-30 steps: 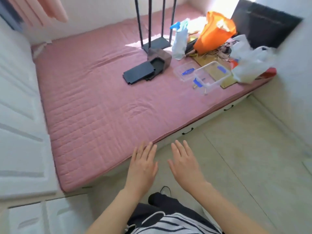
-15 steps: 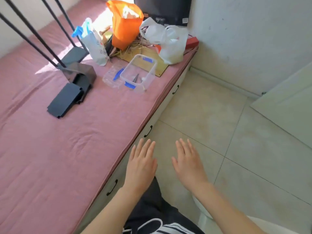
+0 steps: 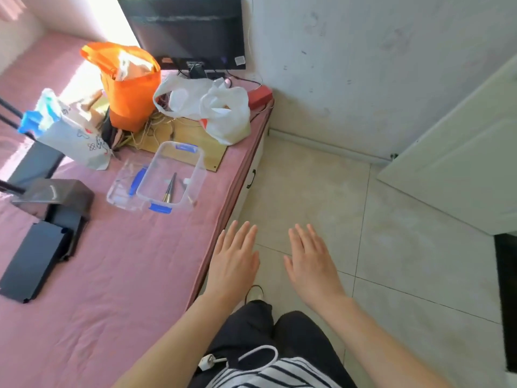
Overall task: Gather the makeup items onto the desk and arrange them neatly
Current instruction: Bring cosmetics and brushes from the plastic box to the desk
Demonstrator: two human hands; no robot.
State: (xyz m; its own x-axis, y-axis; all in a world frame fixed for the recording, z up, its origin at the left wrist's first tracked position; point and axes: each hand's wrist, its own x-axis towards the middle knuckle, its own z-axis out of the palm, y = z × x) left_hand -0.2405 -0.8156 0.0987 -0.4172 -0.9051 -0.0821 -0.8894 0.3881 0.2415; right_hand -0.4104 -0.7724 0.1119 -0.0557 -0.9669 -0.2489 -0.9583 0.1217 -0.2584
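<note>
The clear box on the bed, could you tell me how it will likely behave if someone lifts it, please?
The clear box looks like thin rigid plastic, so it is probably light and keeps its shape. It has no lid on, and the brushes lie loose inside, so they would likely slide or spill if it tilts. The soft pink bed may let it rock when pushed.

We see a makeup brush [image 3: 169,188] (dark handle, gold ferrule) lying slanted inside a clear lidless container [image 3: 172,172] with blue clips, on the pink bed.
</note>
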